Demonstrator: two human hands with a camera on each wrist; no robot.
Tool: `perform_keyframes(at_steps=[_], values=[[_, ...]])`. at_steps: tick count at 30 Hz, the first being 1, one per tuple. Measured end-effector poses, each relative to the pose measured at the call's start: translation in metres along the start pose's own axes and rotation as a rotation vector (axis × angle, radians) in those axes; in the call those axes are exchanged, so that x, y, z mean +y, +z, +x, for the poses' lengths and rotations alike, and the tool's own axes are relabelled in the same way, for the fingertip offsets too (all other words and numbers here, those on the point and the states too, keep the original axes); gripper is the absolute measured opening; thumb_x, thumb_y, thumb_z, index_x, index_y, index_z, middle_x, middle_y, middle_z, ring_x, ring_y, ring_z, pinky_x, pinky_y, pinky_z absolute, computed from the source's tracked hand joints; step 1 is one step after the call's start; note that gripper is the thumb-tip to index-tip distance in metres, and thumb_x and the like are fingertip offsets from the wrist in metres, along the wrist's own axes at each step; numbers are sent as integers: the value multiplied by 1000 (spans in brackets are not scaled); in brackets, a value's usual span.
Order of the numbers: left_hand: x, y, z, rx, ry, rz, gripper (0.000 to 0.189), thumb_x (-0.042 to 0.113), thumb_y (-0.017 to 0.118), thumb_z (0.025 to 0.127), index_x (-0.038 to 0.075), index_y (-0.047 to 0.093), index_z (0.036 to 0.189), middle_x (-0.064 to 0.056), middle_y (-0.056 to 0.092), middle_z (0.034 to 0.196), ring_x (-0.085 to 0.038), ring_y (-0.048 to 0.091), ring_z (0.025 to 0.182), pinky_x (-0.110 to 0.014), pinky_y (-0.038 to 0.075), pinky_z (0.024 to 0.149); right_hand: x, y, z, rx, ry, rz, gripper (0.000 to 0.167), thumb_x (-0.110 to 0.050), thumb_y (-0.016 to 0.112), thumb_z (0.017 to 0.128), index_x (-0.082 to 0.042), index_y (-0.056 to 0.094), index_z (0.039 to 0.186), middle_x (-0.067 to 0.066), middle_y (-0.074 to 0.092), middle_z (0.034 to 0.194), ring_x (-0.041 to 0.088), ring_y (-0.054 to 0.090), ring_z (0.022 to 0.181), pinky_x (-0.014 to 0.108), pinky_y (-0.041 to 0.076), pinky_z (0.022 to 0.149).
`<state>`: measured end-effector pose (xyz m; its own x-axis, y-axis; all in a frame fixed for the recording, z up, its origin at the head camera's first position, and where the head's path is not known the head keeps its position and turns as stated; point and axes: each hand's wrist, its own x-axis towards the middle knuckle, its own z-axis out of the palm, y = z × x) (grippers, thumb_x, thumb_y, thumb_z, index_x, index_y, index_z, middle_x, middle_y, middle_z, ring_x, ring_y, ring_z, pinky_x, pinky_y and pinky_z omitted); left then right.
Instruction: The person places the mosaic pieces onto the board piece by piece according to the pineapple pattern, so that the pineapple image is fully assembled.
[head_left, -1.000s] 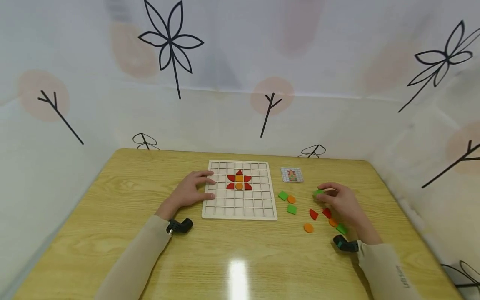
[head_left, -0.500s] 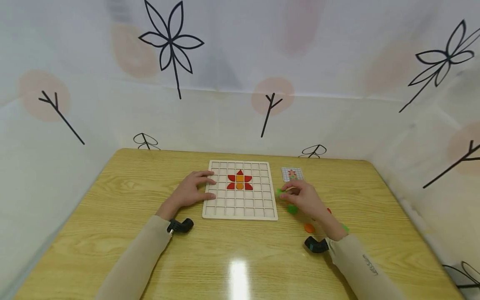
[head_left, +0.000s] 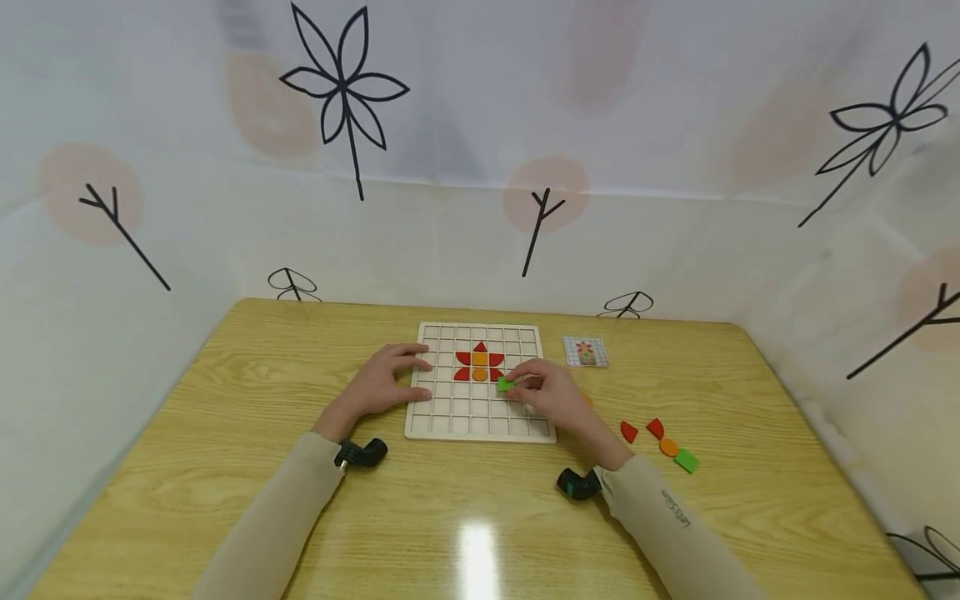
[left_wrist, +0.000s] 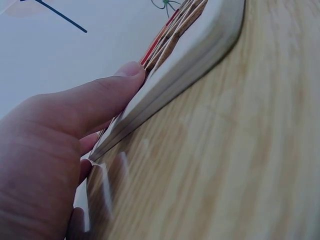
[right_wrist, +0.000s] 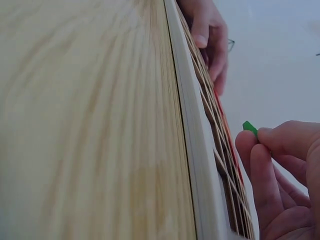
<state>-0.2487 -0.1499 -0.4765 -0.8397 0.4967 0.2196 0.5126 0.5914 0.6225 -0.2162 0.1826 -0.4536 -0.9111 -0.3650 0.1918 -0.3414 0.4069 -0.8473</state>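
A pale wooden grid board (head_left: 441, 410) lies on the table with a figure of red pieces around an orange square (head_left: 480, 359) and an orange circle (head_left: 480, 375). My left hand (head_left: 381, 380) rests on its left edge, fingers spread and relaxed; the left wrist view shows the thumb (left_wrist: 131, 70) on the rim. My right hand (head_left: 551, 393) pinches a green square tile (head_left: 505, 384) between thumb and fingertips, over the board just below the right-hand red pieces. From the right wrist, the tile (right_wrist: 250, 127) shows tilted, raised over the grid.
Right of the board lies a small pattern card (head_left: 585, 352). Nearer me are loose pieces: red quarter-circles (head_left: 628, 431), an orange circle (head_left: 669, 447) and a green square (head_left: 686, 460). Another orange circle (head_left: 588, 401) is partly hidden by my right hand. Patterned cloth (head_left: 450, 242) hangs behind the table.
My right hand has carried the green tile leftward from the loose pieces to over the board. Its arm now covers some loose pieces. My left hand has stayed put.
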Motion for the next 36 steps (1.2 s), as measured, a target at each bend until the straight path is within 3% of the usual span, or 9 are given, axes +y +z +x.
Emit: perform_keyframes(at_steps=[5,11,36], values=[[0,0,0,1,3,11,43,43,80,83,19,73,118,-3,49,149,-31,38,139,-55,31,111,-3,13,8,-42,-28,-51,15,-7,76,88,-5,74,103,8,70,102,17,68,85,28,55,74],[-2,0,1,0,-1,21,44,44,80,84,19,73,119,-2,48,149,-31,38,139,-55,30,111,-5,17,13,-100,17,-77,15,-11,76,90,-9,75,105,0,68,98,15,64,84,32,54,75],[2,-1,1,-4,-7,36,44,44,79,84,18,73,120,-2,48,149,-31,38,139,-54,31,111,-12,28,19,-101,64,-181,13,-12,78,88,-12,79,100,-1,60,102,16,53,83,28,46,71]])
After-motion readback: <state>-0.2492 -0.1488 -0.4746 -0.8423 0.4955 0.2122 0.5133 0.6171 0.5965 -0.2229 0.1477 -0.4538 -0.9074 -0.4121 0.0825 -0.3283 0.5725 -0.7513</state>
